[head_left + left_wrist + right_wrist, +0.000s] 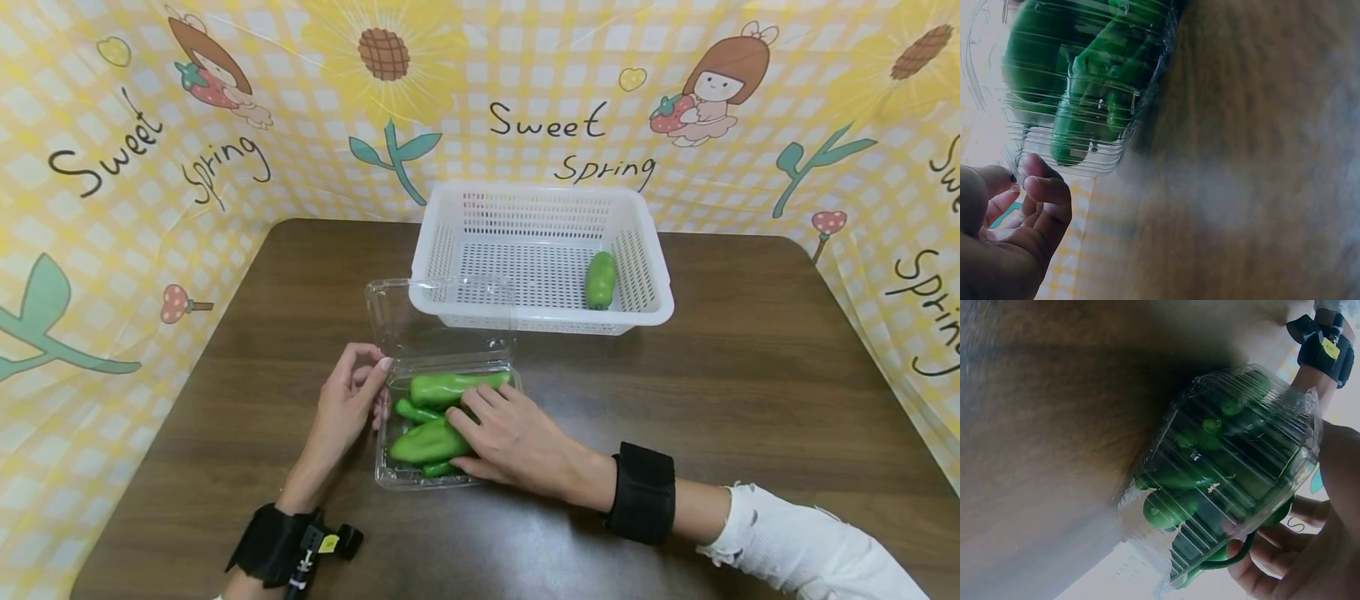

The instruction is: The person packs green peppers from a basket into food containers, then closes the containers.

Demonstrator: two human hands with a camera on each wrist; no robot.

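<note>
Clear clamshell box (447, 425) of green peppers (429, 442), lid up, at frame centre on tabletop (750, 400). Left hand (347, 406) pinching its left rim; right hand (510, 433) flat, fingers straight on peppers. White basket (540, 312) just behind; bare tabletop right. Lower peppers hidden under the right hand.

Brown table (750, 400) (wood-grained) bears clear box (420, 477), white basket (652, 310).
</note>
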